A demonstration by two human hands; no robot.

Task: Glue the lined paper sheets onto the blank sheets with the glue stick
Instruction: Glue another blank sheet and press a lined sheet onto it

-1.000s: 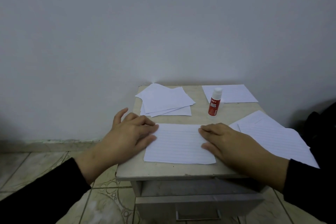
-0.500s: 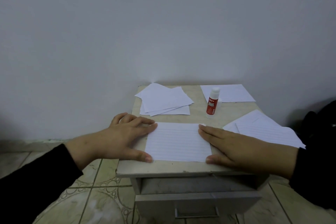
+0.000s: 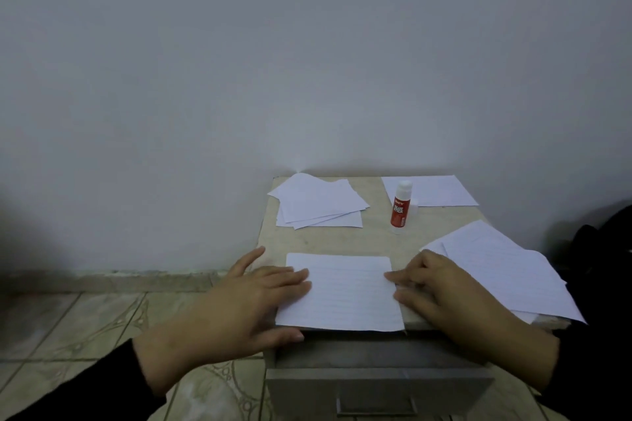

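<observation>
A lined sheet (image 3: 345, 294) lies flat at the front edge of the small table (image 3: 376, 236). My left hand (image 3: 246, 304) presses its left side with straight fingers, thumb at the front edge. My right hand (image 3: 441, 290) lies on its right edge, fingers flat or slightly bent. A red glue stick (image 3: 400, 205) with a white cap stands upright behind the sheet. A fanned pile of blank sheets (image 3: 319, 205) lies at the back left. More lined sheets (image 3: 506, 270) are stacked at the right, overhanging the edge. One sheet (image 3: 431, 190) lies at the back right.
The table stands against a plain wall. Its drawer (image 3: 376, 383) with a metal handle juts out slightly below the front edge. Patterned floor tiles (image 3: 85, 328) spread to the left. A dark object (image 3: 605, 243) sits at the far right.
The sheet has slid toward the front edge of the table. Both hands moved nearer with it and stay pressed on its two sides.
</observation>
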